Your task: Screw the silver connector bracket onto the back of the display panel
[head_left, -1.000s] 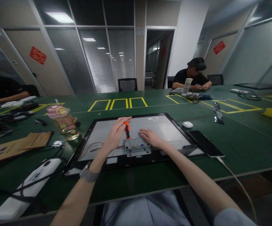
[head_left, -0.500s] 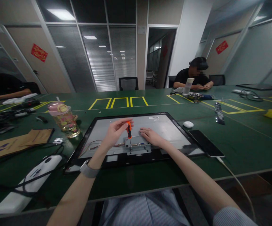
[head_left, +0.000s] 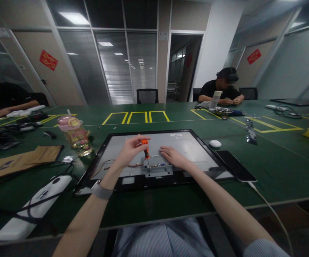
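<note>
A flat display panel (head_left: pixel 192 150) with a black frame and grey metal back lies on the table in front of me. Near its front edge sits a small metal bracket box (head_left: pixel 158 169) with connector ports; thin cables run from its left side. My left hand (head_left: pixel 131 149) is closed on an orange and black screwdriver (head_left: pixel 145 150), which stands nearly upright with its tip down at the box's left end. My right hand (head_left: pixel 172 155) rests flat with fingers stretched out on the panel, just behind the box's right part.
Left of the panel stand a pink-lided bottle (head_left: pixel 75 135), brown paper (head_left: pixel 23 162) and a white power strip (head_left: pixel 36 207) with black cables. To the right lie a white earbud case (head_left: pixel 214 143) and a phone (head_left: pixel 236 166) on a cable. Two people sit across the table.
The view has shifted slightly. The left fingers have changed their hold around the screwdriver's top, and its handle leans a little differently. My right hand stays in place.
</note>
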A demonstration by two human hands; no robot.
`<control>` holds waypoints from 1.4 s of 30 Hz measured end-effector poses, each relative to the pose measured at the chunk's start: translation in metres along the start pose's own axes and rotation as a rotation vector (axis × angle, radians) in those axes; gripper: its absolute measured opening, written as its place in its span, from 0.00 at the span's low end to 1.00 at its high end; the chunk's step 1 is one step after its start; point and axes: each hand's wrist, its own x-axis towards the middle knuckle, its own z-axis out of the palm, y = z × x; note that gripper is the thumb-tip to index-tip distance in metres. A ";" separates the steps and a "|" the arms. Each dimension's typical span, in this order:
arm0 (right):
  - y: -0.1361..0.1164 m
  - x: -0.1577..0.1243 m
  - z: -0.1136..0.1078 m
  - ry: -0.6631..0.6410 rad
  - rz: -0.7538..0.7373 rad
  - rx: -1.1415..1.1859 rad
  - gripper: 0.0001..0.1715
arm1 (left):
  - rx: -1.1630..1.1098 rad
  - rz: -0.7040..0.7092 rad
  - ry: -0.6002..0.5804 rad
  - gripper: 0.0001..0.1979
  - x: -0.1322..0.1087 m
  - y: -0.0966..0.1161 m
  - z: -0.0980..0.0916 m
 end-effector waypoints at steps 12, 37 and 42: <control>0.002 0.001 0.002 0.005 0.010 -0.009 0.27 | -0.087 -0.009 0.053 0.13 0.000 0.000 0.006; 0.001 0.000 0.001 0.012 -0.003 -0.012 0.27 | -0.091 -0.001 -0.173 0.19 0.000 0.004 -0.005; -0.001 0.000 -0.001 0.005 0.003 -0.002 0.27 | 0.128 0.092 -0.022 0.14 0.002 -0.001 -0.005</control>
